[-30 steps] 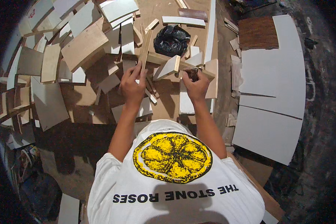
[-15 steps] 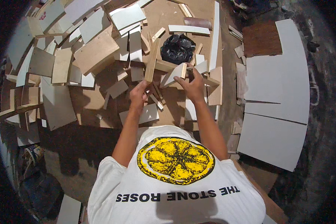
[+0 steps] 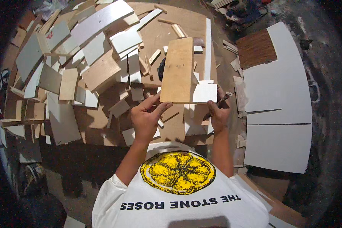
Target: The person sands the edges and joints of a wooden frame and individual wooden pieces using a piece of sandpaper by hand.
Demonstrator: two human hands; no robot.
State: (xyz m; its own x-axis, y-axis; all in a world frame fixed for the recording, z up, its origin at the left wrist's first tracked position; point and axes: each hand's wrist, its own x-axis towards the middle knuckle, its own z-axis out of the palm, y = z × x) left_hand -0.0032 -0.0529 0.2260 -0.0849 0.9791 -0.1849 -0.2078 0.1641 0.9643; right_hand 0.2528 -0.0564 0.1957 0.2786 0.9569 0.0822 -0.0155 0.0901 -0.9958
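- Plank (image 3: 176, 72) (bare tan wood, small dark marks on its face) is up off the brown work surface (image 3: 159, 32), between both hands, in front of the shirt.
- Left hand (image 3: 146, 116): pinching its near left corner.
- Right hand (image 3: 219, 114): thumb and fingers closed on the near right corner of a white panel piece (image 3: 206, 93). Also a dark slim item (image 3: 225, 97) there, can't identify.
- Progress, my read: both pieces picked up and lined up side by side, near edges roughly level; no fastener visible, so probably not joined. Can't tell butted or overlapped.
- Left over: heaped offcuts (image 3: 100, 68) on the left, unheld.
- Orientation: plank's long axis runs away from the wearer, far end leaning slightly right; broad face up toward the camera.
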